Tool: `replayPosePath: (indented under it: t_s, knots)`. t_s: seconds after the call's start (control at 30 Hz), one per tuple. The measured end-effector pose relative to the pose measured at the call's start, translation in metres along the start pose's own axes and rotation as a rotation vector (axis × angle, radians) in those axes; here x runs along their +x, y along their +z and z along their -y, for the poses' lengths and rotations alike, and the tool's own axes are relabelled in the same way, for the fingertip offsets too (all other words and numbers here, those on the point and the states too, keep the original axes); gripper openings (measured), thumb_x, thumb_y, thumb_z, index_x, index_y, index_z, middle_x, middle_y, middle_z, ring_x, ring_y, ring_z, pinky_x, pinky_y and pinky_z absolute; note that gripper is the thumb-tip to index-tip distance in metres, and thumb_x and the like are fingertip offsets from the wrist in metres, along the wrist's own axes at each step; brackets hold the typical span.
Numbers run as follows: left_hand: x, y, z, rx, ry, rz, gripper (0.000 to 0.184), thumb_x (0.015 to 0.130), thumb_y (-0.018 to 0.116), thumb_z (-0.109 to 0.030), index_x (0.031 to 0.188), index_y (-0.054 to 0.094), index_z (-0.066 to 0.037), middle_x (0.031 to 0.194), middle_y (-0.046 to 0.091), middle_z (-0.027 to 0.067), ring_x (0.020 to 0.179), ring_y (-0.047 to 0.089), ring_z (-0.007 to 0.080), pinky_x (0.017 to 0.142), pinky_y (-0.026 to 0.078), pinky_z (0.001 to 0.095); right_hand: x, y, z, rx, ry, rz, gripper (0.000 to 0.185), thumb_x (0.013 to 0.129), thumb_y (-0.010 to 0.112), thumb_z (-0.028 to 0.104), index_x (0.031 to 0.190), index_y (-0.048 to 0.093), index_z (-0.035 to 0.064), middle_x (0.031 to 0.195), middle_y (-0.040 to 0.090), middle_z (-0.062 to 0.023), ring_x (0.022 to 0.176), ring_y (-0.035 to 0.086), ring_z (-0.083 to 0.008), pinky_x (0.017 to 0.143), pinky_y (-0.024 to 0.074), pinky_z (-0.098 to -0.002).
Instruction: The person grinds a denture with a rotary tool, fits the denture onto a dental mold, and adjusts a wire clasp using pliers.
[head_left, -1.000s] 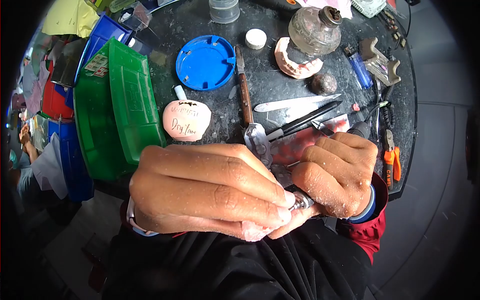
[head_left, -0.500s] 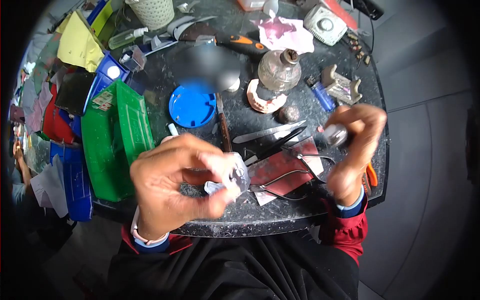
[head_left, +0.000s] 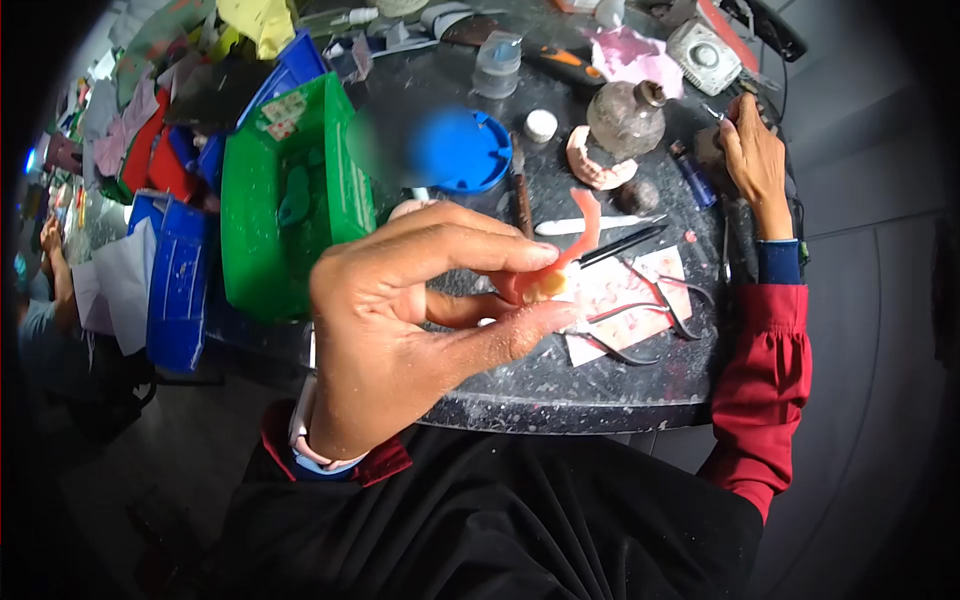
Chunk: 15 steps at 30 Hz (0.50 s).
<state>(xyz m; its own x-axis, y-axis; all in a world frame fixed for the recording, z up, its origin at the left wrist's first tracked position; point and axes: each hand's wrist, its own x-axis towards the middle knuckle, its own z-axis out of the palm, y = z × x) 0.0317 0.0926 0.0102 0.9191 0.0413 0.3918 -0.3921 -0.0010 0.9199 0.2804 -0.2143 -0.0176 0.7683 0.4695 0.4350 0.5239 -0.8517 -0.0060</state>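
Note:
My left hand [head_left: 430,300] is raised over the front of the bench, its thumb and fingers pinched on a pink wax denture piece [head_left: 586,222]. A curved pink strip sticks up from it, and yellowish teeth show by the thumb tip. At the bench's right side, my right hand [head_left: 757,165] has its fingers curled beside a grey notched rest [head_left: 709,146]. The tip of a thin metal tool [head_left: 712,112] shows at these fingers; the rest of it is hidden. Beneath the left hand's fingertips lie wire pliers [head_left: 655,300] on a pink-marked sheet [head_left: 590,348].
Behind stand a glass spirit lamp [head_left: 628,122], a dental cast [head_left: 598,172] and a blue lighter [head_left: 694,178]. A black pointed tool [head_left: 628,243] and a wood-handled knife [head_left: 521,195] lie nearby. Leftward are a green bin [head_left: 250,220] and a blue bin [head_left: 178,290]. Another person's arm [head_left: 58,265] shows far left.
The clear plastic piece has left my left hand, which now holds the pink wax denture piece. My right hand has moved up and away, without the rounded shiny object. The view has shifted.

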Motion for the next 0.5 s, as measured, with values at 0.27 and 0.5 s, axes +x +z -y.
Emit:
replayPosePath:
  t_s: [0.27,0.5]
  knots:
    - [-0.034,-0.019,0.01,0.451,0.008,0.124,0.031,0.063,0.073,0.01,0.091,0.062,0.002,0.09,0.061,0.0143,0.078,0.062,0.0161,0.063,0.054,0.0226,-0.006,0.01,-0.004,-0.079,-0.099,0.003,0.055,0.087,0.048,0.053,0.112,0.048,0.0038,0.107,0.059,-0.0173,0.096,0.059,-0.0349,0.08,0.0446,-0.0392]
    - [-0.025,-0.026,0.033,0.595,0.203,0.366,0.029,0.059,0.074,0.005,0.085,0.064,-0.002,0.085,0.065,0.0107,0.078,0.063,0.0242,0.072,0.051,0.0342,-0.039,-0.054,0.061,0.315,-0.189,-0.181,0.029,0.086,0.059,0.026,0.097,0.058,-0.0005,0.096,0.058,-0.0112,0.084,0.057,-0.0246,0.076,0.042,-0.0295]
